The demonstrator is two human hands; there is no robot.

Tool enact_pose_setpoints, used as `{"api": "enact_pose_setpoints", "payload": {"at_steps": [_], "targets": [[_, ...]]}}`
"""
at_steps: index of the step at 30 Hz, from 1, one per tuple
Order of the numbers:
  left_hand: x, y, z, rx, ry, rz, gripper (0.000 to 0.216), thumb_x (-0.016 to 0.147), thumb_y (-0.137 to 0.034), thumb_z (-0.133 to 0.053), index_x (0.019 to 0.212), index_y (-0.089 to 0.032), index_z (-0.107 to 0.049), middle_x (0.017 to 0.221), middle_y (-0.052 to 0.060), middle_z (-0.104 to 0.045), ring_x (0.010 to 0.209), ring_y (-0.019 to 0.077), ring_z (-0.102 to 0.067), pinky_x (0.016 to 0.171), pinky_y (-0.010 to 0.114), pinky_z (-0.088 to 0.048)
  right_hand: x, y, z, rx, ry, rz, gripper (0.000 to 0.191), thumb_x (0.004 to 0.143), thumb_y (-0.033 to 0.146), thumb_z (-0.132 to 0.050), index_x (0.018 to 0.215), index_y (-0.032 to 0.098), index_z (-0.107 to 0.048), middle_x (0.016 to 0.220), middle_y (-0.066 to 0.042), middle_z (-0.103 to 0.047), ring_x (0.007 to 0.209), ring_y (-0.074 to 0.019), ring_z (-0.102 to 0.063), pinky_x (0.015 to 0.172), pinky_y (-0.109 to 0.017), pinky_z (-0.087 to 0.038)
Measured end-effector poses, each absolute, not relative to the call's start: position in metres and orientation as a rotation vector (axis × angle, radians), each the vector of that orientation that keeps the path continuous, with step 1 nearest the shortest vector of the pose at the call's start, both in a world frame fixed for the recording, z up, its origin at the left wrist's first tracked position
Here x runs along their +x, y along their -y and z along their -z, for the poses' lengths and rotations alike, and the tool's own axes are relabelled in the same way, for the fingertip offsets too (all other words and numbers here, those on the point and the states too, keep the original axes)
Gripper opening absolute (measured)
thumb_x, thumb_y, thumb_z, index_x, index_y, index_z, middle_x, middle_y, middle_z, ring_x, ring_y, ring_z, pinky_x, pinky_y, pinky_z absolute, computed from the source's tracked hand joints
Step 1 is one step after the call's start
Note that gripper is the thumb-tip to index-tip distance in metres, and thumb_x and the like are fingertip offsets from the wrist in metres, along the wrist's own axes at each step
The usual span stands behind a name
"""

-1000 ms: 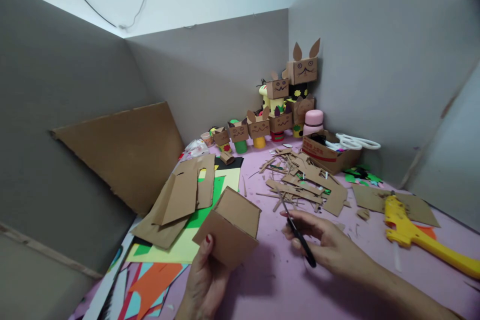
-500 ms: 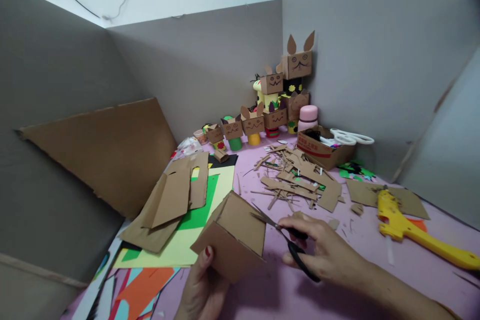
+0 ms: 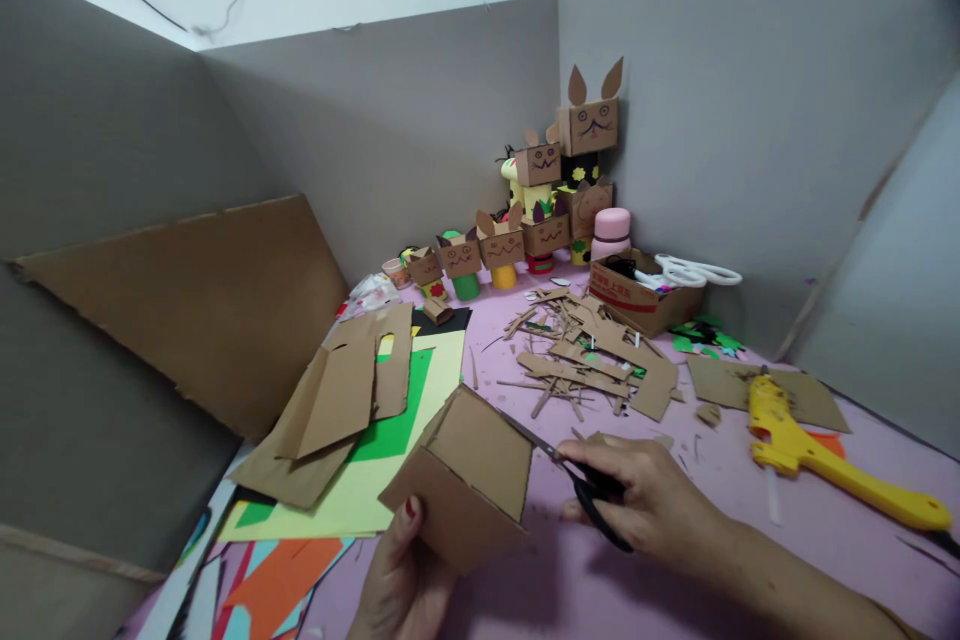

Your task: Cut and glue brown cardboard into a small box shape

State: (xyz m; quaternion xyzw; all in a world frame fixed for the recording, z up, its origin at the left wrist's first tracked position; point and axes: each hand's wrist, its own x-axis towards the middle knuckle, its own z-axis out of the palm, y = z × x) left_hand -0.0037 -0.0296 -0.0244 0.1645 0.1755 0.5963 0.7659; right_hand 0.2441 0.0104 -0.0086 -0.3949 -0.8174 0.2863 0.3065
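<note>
My left hand [image 3: 405,575] grips a small folded cardboard box [image 3: 469,475] from below, thumb pressed on its front face, holding it just above the pink table [image 3: 570,590]. My right hand [image 3: 645,500] is closed around black-handled scissors [image 3: 577,480]. The scissor blades point left and touch the right edge of the box's top panel. Both hands are low in the view, close to me.
Coloured paper sheets and flat cardboard pieces [image 3: 337,400] lie at left. A pile of cardboard scraps [image 3: 592,355] is in the middle, a yellow glue gun [image 3: 817,455] at right. Cardboard animal figures [image 3: 540,210], a pink bottle and a box with white scissors [image 3: 645,285] fill the far corner.
My right hand brought the scissors left from the table's middle to the box's edge. The left hand kept holding the box, which now sits slightly lower.
</note>
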Motion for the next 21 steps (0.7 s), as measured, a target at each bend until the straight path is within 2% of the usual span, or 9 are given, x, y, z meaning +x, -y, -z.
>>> {"api": "enact_pose_setpoints", "payload": {"at_steps": [5,8,12,17,21], "targets": [[-0.003,0.03,0.025,0.37,-0.396,-1.305,0.019,0.073,-0.018,-0.075,0.09,-0.027,-0.076,0.095,0.0,-0.079,0.085,0.0191,-0.073,0.079,0.027,-0.058,0.244,-0.007,0.005,-1.015,2.139,-0.802,0.023,0.082,0.034,-0.063,0.091,0.016,-0.073,0.069,-0.004,-0.063,0.064,-0.0182,-0.057,0.059,-0.026,-0.041],[0.0,0.031,0.025,0.36,-0.412,-1.306,0.02,0.07,-0.018,-0.078,0.088,-0.027,-0.077,0.093,-0.001,-0.079,0.083,0.0184,-0.074,0.079,0.025,-0.058,0.245,-0.008,0.006,-1.063,2.049,-0.876,0.025,0.078,0.032,-0.064,0.097,0.018,-0.071,0.074,-0.003,-0.065,0.067,-0.0187,-0.058,0.06,-0.026,-0.043],[0.004,0.033,0.025,0.368,-0.474,-1.265,0.018,0.065,-0.019,-0.082,0.081,-0.026,-0.077,0.088,-0.001,-0.08,0.077,0.0182,-0.074,0.089,0.029,-0.054,0.246,-0.01,0.006,-1.116,1.987,-0.91,0.033,0.075,0.032,-0.065,0.105,0.021,-0.069,0.079,-0.003,-0.065,0.068,-0.0187,-0.058,0.061,-0.027,-0.045],[0.005,0.035,0.027,0.401,-0.58,-1.226,0.021,0.064,-0.024,-0.083,0.084,-0.024,-0.078,0.095,0.003,-0.079,0.101,0.0256,-0.069,0.101,0.038,-0.045,0.247,-0.01,0.001,-1.101,2.024,-0.904,0.033,0.074,0.028,-0.065,0.106,0.021,-0.069,0.083,-0.004,-0.066,0.07,-0.0179,-0.057,0.064,-0.028,-0.046],[0.007,0.034,0.026,0.429,-0.606,-1.215,0.024,0.062,-0.025,-0.083,0.086,-0.023,-0.077,0.096,0.006,-0.078,0.107,0.029,-0.066,0.103,0.041,-0.044,0.246,-0.008,0.0,-1.092,2.036,-0.898,0.035,0.073,0.023,-0.063,0.108,0.022,-0.069,0.085,-0.003,-0.068,0.068,-0.0168,-0.058,0.063,-0.027,-0.045]]}}
